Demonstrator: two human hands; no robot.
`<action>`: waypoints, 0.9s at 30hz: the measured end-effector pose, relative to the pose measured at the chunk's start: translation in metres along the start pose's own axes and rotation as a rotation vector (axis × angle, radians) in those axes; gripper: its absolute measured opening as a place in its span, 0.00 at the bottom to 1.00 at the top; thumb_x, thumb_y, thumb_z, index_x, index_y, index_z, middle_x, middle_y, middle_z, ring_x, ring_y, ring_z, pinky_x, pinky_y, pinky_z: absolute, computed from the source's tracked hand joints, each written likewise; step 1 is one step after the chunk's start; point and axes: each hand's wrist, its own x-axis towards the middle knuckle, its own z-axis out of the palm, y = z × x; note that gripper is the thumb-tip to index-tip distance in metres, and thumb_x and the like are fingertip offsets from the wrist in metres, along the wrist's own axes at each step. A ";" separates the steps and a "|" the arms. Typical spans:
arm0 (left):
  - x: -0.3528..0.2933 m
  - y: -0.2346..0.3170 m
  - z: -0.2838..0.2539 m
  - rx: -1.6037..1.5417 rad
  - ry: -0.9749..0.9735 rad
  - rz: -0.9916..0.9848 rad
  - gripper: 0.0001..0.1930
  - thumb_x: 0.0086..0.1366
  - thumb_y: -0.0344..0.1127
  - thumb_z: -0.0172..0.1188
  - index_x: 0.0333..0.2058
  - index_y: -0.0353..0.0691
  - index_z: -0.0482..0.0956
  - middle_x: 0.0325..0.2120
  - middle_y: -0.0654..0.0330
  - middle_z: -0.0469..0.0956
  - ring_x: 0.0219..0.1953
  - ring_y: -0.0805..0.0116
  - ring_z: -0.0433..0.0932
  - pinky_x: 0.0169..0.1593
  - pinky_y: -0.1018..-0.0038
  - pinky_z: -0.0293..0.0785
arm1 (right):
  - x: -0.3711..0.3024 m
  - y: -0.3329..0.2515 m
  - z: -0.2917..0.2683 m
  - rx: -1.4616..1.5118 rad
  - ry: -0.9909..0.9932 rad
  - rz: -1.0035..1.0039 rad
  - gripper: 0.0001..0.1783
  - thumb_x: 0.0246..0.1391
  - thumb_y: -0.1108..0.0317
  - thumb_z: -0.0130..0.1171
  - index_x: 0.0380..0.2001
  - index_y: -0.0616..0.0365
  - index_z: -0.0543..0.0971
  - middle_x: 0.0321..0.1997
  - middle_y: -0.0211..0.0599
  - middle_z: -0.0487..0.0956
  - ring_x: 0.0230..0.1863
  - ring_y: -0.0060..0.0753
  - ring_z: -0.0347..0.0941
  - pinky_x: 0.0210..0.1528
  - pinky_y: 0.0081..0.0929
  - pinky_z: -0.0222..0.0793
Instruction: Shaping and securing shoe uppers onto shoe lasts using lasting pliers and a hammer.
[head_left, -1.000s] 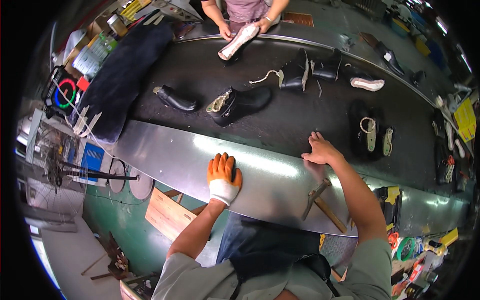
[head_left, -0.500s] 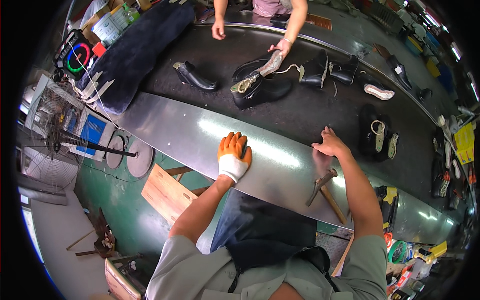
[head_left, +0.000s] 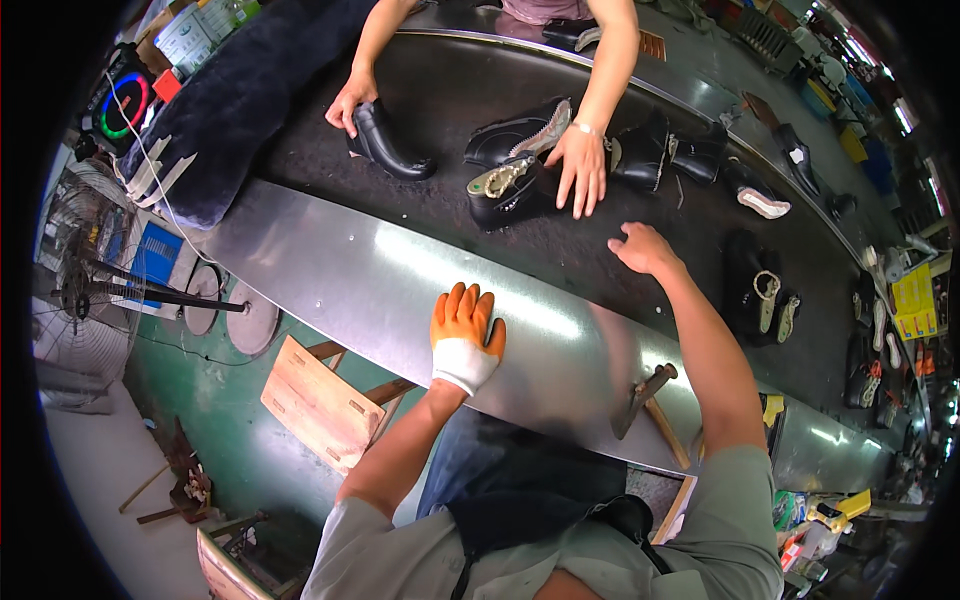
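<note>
My left hand [head_left: 466,336], in an orange and white glove, lies flat and open on the shiny metal apron [head_left: 330,270] along the dark conveyor belt [head_left: 440,100]. My bare right hand [head_left: 646,249] reaches over the belt's near edge with fingers spread, holding nothing. Just beyond it stands a black boot [head_left: 508,190] with a pale insole. A person across the belt rests one hand [head_left: 578,170] on that boot and the other hand [head_left: 349,103] on another black boot [head_left: 385,146]. A hammer [head_left: 645,397] lies on the apron near my right elbow.
More black boots [head_left: 668,150] and a pair [head_left: 760,295] sit further right on the belt. A dark furry sheet [head_left: 235,90] drapes at the left. A wooden stool [head_left: 322,403] and a fan [head_left: 85,290] stand on the green floor at my left.
My view has shifted toward the belt. My right hand left the hammer's spot and reached out over the belt. The person opposite moved both hands onto two boots.
</note>
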 end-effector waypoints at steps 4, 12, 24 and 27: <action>0.000 -0.009 0.002 0.037 -0.021 -0.002 0.22 0.58 0.36 0.65 0.51 0.37 0.77 0.56 0.47 0.74 0.63 0.44 0.68 0.67 0.50 0.62 | 0.026 -0.030 -0.005 0.082 0.155 0.021 0.33 0.64 0.51 0.57 0.63 0.66 0.74 0.65 0.55 0.76 0.67 0.54 0.71 0.69 0.44 0.67; 0.009 -0.008 0.008 0.003 -0.045 -0.013 0.23 0.57 0.36 0.66 0.51 0.37 0.77 0.55 0.47 0.74 0.63 0.44 0.68 0.66 0.50 0.63 | 0.056 0.008 0.091 -0.125 0.848 -0.052 0.27 0.65 0.56 0.56 0.59 0.66 0.76 0.66 0.56 0.72 0.70 0.56 0.63 0.72 0.50 0.57; 0.010 -0.009 0.004 0.042 -0.062 -0.032 0.23 0.56 0.36 0.67 0.50 0.37 0.77 0.55 0.48 0.74 0.62 0.44 0.69 0.66 0.49 0.64 | 0.086 -0.017 0.062 0.166 0.873 -0.076 0.32 0.65 0.52 0.58 0.62 0.66 0.73 0.61 0.58 0.75 0.66 0.61 0.67 0.69 0.54 0.60; 0.013 -0.007 0.003 0.031 -0.054 -0.043 0.23 0.54 0.34 0.67 0.50 0.37 0.78 0.54 0.47 0.75 0.61 0.43 0.70 0.65 0.48 0.65 | 0.135 -0.076 0.015 0.693 0.673 0.037 0.42 0.62 0.44 0.63 0.62 0.74 0.69 0.58 0.63 0.78 0.55 0.67 0.77 0.60 0.54 0.72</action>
